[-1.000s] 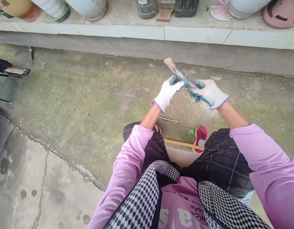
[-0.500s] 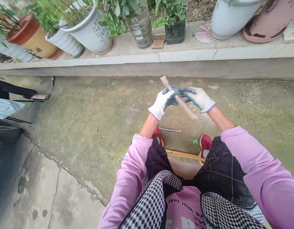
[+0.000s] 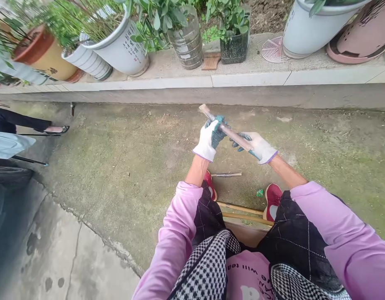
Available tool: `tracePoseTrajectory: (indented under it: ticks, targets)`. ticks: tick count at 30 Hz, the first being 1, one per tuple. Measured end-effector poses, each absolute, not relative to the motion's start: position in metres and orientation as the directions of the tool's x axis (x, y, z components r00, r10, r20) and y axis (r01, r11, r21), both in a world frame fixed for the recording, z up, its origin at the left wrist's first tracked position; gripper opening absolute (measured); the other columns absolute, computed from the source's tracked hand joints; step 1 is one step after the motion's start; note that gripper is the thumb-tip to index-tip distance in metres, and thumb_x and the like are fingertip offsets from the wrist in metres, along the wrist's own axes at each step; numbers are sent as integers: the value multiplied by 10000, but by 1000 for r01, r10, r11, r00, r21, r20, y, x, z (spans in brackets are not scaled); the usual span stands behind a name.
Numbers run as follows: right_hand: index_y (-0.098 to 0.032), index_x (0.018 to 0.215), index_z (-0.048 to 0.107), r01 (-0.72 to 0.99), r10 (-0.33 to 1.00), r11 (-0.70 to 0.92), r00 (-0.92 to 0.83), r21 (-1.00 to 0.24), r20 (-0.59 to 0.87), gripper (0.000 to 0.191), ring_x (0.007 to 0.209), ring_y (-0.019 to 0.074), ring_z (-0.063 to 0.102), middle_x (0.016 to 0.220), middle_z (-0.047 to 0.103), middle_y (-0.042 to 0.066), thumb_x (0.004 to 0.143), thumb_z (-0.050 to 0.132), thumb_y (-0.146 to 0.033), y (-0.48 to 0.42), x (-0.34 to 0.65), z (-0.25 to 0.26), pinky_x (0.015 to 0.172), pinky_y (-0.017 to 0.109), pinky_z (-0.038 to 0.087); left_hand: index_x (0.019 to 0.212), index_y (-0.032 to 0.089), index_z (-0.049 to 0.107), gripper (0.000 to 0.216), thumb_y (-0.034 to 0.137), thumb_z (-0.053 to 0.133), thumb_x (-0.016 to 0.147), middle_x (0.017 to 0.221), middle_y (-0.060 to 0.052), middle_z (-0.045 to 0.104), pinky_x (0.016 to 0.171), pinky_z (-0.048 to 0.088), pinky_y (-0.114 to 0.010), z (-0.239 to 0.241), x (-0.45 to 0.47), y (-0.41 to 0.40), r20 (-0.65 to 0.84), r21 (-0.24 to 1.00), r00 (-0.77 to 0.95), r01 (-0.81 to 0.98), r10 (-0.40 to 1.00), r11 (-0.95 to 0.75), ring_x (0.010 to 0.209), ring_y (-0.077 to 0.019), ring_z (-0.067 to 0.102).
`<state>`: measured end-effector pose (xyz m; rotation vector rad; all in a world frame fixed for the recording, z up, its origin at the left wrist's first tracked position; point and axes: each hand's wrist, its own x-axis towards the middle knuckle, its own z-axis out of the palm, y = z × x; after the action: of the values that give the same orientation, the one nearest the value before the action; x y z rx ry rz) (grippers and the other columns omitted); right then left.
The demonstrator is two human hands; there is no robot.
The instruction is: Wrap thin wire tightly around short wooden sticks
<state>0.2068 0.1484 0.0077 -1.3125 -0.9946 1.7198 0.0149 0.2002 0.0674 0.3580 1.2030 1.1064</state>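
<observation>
Left hand (image 3: 208, 139), white glove with dark green palm coating, is wrapped around the upper part of a thin stick (image 3: 227, 130), fingers closed on it near a wire-wrapped section. Right hand (image 3: 256, 146), same glove type, grips the lower part of the same stick, fingers curled around it. Both hands holding; the stick is in the air between them, tilted, upper end pointing up-left, lower end running into the right palm. The bare pale tip sticks out past the left hand.

Stick sits above the concrete ground (image 3: 123, 166), out in front of the knees, not touching anything else.

Below the hands: a second short rod (image 3: 226, 174) lies flat on the ground, between two red shoes (image 3: 273, 200). Small green scrap (image 3: 259, 193) just beside the right shoe. Two long wooden poles (image 3: 242, 212) lie across, near the shoes, partly hidden by the legs.

Person wears pink sleeves, dark quilted trousers, checked apron.

Far side: raised ledge (image 3: 248, 77) carrying plant pots, incl. a white pot with writing (image 3: 123, 46), a black pot (image 3: 234, 46) and a clear plastic bottle planter (image 3: 187, 41). A pink round grille (image 3: 273, 49) lies flat on the ledge.

Left edge: another person's foot in a dark shoe (image 3: 56, 130), well apart from the hands.
</observation>
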Motion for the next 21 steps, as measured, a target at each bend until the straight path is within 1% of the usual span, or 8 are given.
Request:
tracePoseTrajectory:
  ticks: [4,7,10,12,14,16,19,21]
  targets:
    - [-230,966,886,64,844,-464,-270,-883,-463,130,819,214,822,884,889,70,952,958,-337,128,188,14,673,248,627,1124,232,801,82,163,787,1166,933,-3,830,997,753,-313,62,11,211,-503,736,-168,-597,848,319,888,-160,860]
    - [-246,843,847,236,771,-449,-385,-862,-507,90,683,175,696,705,766,3,931,862,-256,112,173,21,649,242,565,1223,231,841,197,108,851,1069,1060,-18,889,957,713,-267,56,9,212,-485,780,-254,-558,837,283,974,-149,869]
    - [-248,885,872,242,737,-413,-477,-878,-478,98,621,173,598,631,656,-32,921,837,-333,102,171,33,605,267,501,1171,230,878,330,54,964,906,1105,-20,912,986,679,-243,51,7,207,-430,862,-287,-413,856,294,1094,-165,868]
    - [-239,952,888,168,764,-397,-484,-902,-426,215,603,170,537,626,595,-42,923,855,-449,104,182,43,578,282,459,1090,234,881,351,58,1033,827,1097,-12,915,1009,663,-247,50,8,203,-366,910,-282,-308,887,277,1130,-180,855]
    - [-241,971,874,90,829,-369,-419,-925,-371,306,603,168,486,630,547,-43,906,886,-540,112,202,50,556,292,428,1012,229,859,328,61,1055,808,1048,7,897,995,641,-239,49,9,200,-316,936,-273,-243,909,253,1071,-164,827]
    - [-262,938,831,40,899,-354,-261,-934,-352,298,610,175,463,635,502,-38,885,905,-546,125,227,52,540,310,415,954,219,826,293,53,1038,839,963,30,858,926,622,-227,49,11,200,-326,937,-240,-212,915,278,928,-129,771]
    - [-291,868,729,-10,931,-365,-34,-931,-365,254,619,178,458,662,502,-19,905,905,-470,144,255,44,528,328,394,910,208,784,274,83,1028,907,812,51,773,804,620,-239,50,14,200,-474,870,-129,-219,871,441,715,-107,668]
    - [-293,863,697,-24,912,-406,53,-914,-407,263,593,167,442,652,493,-29,928,896,-453,154,260,34,521,318,377,918,200,783,258,116,1025,947,773,40,758,793,662,-262,52,16,200,-567,800,-24,-253,823,544,660,-115,664]
